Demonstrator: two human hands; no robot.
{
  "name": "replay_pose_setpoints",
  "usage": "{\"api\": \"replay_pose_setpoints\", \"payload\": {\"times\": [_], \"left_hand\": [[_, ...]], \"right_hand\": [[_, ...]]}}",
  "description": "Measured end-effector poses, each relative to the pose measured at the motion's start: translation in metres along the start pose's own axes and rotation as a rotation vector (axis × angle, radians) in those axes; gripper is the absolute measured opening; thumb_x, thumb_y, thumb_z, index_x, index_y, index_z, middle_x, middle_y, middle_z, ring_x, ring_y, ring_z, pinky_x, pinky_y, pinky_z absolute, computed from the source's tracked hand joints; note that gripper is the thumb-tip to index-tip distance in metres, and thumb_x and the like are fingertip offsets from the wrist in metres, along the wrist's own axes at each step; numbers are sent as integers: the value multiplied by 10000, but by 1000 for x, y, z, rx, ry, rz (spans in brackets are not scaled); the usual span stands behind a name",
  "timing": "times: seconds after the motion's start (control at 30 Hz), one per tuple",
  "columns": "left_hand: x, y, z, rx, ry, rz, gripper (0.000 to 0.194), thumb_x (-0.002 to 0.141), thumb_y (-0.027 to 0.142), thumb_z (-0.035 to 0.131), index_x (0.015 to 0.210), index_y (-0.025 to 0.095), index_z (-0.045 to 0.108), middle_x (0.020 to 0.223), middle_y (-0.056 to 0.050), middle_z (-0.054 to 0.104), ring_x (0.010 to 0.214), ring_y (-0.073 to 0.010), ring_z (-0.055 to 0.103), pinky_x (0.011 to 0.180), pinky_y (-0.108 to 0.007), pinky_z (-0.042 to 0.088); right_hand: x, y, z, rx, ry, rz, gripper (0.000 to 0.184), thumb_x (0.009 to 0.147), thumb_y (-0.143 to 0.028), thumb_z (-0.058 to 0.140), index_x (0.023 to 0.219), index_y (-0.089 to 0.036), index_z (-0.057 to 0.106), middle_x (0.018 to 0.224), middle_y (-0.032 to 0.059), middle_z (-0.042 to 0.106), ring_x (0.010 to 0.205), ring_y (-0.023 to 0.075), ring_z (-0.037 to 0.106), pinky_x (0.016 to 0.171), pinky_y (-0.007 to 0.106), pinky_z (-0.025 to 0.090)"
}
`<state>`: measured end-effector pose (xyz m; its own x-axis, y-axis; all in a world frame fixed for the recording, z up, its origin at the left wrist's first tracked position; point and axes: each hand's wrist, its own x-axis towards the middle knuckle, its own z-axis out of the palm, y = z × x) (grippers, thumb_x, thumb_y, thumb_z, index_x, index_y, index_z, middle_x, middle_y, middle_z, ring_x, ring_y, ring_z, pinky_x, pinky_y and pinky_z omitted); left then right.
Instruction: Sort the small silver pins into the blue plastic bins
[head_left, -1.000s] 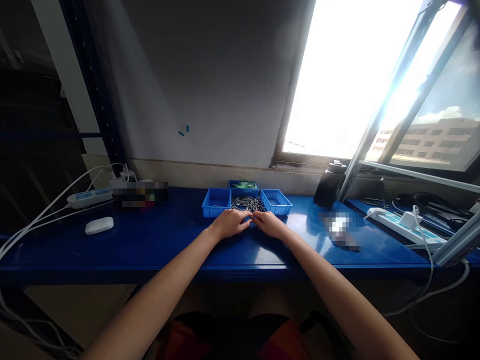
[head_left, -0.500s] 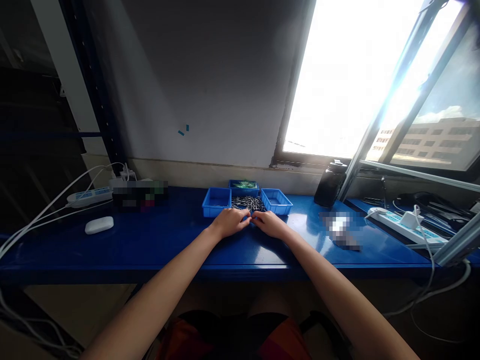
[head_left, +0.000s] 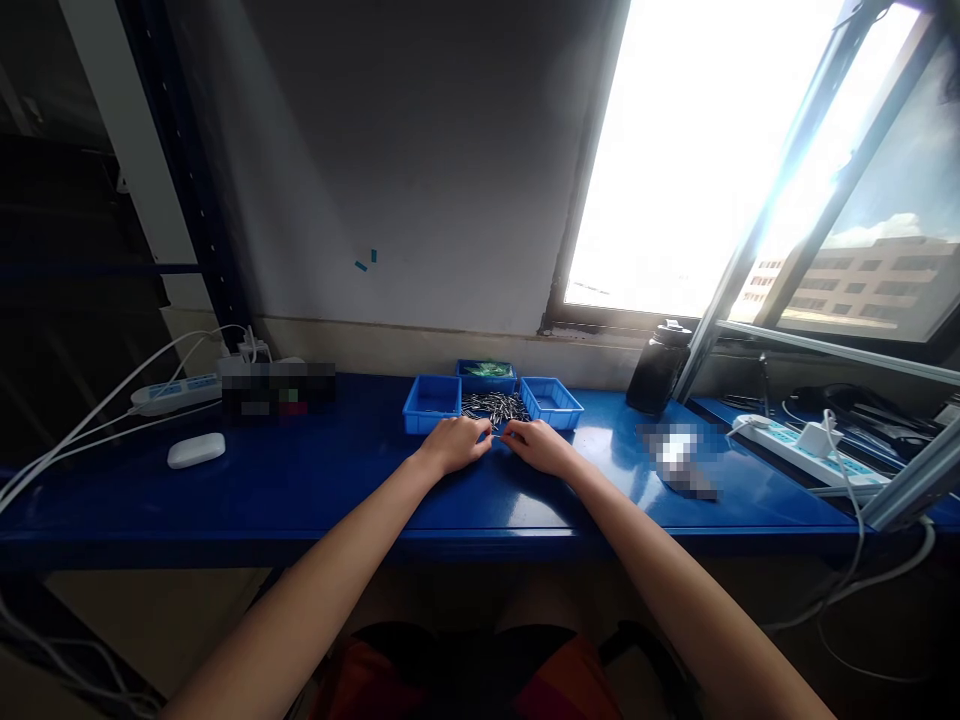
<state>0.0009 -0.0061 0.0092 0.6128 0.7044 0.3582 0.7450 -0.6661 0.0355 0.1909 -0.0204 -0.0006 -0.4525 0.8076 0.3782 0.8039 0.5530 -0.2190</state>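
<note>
My left hand (head_left: 454,445) and my right hand (head_left: 540,446) face each other just above the blue table, fingertips pinched and a small gap between them. A thin, pale sliver seems to bridge the gap, too small to name. Right behind the fingers lies a pile of small, slender black and silvery pieces (head_left: 495,406). A blue bin (head_left: 433,418) stands left of the pile, a second blue bin (head_left: 552,414) right of it. Behind the pile, a third blue bin (head_left: 487,383) holds something green in clear wrapping.
A black bottle (head_left: 660,370) stands by the window, with a blurred object in front of it. White power strips (head_left: 806,450) with cables lie at both ends of the blue table (head_left: 300,500). A white case (head_left: 196,450) rests on the left.
My fingertips have drawn slightly apart, opening a narrow gap in which a thin sliver shows. The left hand has shifted a little left; the bins stay put.
</note>
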Motion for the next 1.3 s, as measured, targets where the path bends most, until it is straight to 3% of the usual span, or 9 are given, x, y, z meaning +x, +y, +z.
{"api": "replay_pose_setpoints", "payload": {"times": [1.3], "left_hand": [[-2, 4, -2, -86, -69, 31, 273, 817, 398, 379, 909, 220, 564, 781, -34, 630, 682, -176, 584, 561, -234, 388]], "right_hand": [[-2, -12, -6, 45, 43, 0, 169, 830, -293, 424, 864, -177, 542, 570, -27, 505, 506, 73, 423, 517, 184, 272]]}}
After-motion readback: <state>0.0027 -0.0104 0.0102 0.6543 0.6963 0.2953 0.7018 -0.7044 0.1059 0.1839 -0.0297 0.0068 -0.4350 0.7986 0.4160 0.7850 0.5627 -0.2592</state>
